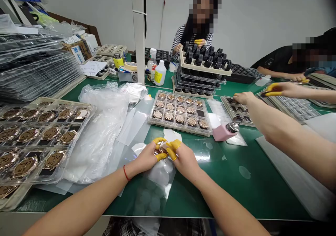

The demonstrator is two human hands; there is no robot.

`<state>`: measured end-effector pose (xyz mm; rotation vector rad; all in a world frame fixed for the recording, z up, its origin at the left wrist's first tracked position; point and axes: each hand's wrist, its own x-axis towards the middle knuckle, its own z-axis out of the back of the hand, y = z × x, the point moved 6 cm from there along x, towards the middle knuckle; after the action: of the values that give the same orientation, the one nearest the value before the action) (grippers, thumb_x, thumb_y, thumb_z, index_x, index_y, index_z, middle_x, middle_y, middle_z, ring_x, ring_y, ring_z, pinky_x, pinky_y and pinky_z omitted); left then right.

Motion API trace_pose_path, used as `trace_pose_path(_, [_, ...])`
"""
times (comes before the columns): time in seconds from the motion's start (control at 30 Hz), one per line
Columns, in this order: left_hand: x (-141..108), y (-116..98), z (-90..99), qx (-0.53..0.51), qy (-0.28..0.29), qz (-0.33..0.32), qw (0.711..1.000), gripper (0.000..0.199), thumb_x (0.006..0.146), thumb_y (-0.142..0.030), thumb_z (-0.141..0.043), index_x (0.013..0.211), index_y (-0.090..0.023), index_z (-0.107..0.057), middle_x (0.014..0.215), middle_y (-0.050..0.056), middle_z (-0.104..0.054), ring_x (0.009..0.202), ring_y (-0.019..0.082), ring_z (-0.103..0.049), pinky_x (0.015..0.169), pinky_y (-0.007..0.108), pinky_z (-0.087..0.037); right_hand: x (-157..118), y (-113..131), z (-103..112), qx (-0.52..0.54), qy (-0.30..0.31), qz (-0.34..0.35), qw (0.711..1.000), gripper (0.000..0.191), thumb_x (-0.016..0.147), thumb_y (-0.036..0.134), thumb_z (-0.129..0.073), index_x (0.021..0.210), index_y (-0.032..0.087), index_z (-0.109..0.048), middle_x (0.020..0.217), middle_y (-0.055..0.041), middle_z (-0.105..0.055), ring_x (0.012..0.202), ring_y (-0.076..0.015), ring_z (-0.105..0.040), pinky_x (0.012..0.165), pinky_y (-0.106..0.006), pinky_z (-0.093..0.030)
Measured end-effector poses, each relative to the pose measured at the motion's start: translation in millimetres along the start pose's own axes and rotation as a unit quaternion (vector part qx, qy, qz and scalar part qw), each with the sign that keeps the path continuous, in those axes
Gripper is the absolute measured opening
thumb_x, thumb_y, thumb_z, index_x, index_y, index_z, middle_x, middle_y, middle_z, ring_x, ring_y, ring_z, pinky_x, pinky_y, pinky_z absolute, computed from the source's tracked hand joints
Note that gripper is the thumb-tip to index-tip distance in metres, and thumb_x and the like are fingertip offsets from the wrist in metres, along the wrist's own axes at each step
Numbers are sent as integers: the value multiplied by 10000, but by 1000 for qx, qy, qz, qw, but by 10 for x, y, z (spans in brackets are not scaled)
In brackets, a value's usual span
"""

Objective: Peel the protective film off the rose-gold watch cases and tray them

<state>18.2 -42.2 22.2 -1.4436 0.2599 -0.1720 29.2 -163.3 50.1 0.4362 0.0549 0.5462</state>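
Note:
Between my hands, above the green table, is a round gold watch case (162, 147). My left hand (150, 155), in yellow finger cots, grips its rim from the left. In my right hand (181, 155), also in yellow cots, the fingers pinch a small white cloth or paper (165, 145) against the case face. Just beyond lies a clear tray (181, 126) of similar gold cases in rows, with one slot at the right showing dark. Beneath my hands is a clear sheet with round film discs (160, 174).
At left are trays of gold cases (51, 132) and a plastic bag (102, 124). A pink pump bottle (223, 131) stands right of the middle tray. A co-worker's arms (283, 124) reach in from the right. Stacked trays of black watches (202, 68) stand at the back.

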Motion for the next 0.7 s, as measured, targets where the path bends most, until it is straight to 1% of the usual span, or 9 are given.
trace_pose_path(0.1, [5, -4, -2, 3, 5, -3, 1000, 394, 783, -251, -590, 1154, -197, -468, 1143, 72, -573, 1014, 213, -562, 876, 336, -456, 27, 36, -137, -65, 10, 4, 998, 180, 893, 258, -389, 886, 191, -556, 834, -75, -580, 751, -186, -518, 593, -267, -313])
trace_pose_path(0.2, [5, -19, -19, 10, 22, -3, 1000, 402, 798, -277, -586, 1173, -203, -462, 1154, 70, -569, 997, 211, -569, 862, 335, -461, 84, -17, -172, -95, -4, -8, 995, 158, 882, 227, -405, 907, 189, -557, 835, -72, -576, 747, -184, -510, 583, -263, -304])
trace_pose_path(0.27, [5, -28, -33, -1, 34, -7, 999, 427, 795, -293, -600, 1189, -210, -458, 1174, 71, -561, 1032, 217, -558, 886, 340, -453, 123, -95, -164, -97, -13, -16, 995, 133, 865, 201, -422, 887, 188, -552, 839, -71, -577, 748, -183, -509, 584, -262, -309])
trace_pose_path(0.37, [11, -15, -41, -42, 44, -11, 998, 457, 786, -298, -620, 1200, -213, -446, 1196, 78, -549, 1063, 223, -547, 904, 346, -449, 149, -196, -87, -53, -38, -2, 998, 120, 860, 185, -417, 851, 190, -537, 836, -66, -579, 755, -179, -514, 603, -259, -337])
trace_pose_path(0.43, [18, 18, -24, -58, 33, -2, 998, 478, 772, -290, -637, 1198, -211, -435, 1186, 82, -551, 1044, 225, -555, 881, 349, -461, 130, -228, 25, -4, -70, 6, 997, 144, 884, 216, -391, 835, 190, -524, 828, -59, -580, 750, -170, -518, 620, -257, -356])
trace_pose_path(0.5, [21, 49, 1, -61, 16, 9, 998, 498, 754, -282, -655, 1191, -208, -427, 1165, 82, -555, 1017, 225, -563, 856, 351, -470, 86, -204, 139, 27, -99, 12, 995, 174, 906, 255, -369, 850, 191, -521, 844, -53, -583, 767, -163, -522, 644, -255, -367])
trace_pose_path(0.53, [22, 58, 10, -58, 11, 13, 998, 499, 750, -278, -658, 1187, -206, -426, 1155, 81, -556, 1010, 225, -564, 851, 352, -471, 63, -164, 171, 27, -100, 22, 994, 180, 910, 267, -368, 855, 194, -523, 851, -51, -584, 783, -164, -523, 654, -256, -367])
trace_pose_path(0.63, [20, 61, 20, -50, 10, 10, 999, 473, 769, -283, -635, 1184, -199, -423, 1136, 78, -559, 1013, 221, -557, 860, 355, -462, 22, -8, 122, -34, -46, 61, 997, 142, 887, 245, -412, 824, 197, -530, 829, -47, -578, 786, -173, -510, 631, -258, -345])
trace_pose_path(0.7, [21, 68, 16, -45, 16, 4, 999, 458, 783, -282, -619, 1188, -200, -421, 1144, 77, -555, 1029, 217, -550, 883, 357, -451, 27, 30, 33, -86, -8, 62, 994, 107, 860, 219, -445, 795, 193, -526, 815, -53, -570, 770, -181, -497, 594, -263, -320])
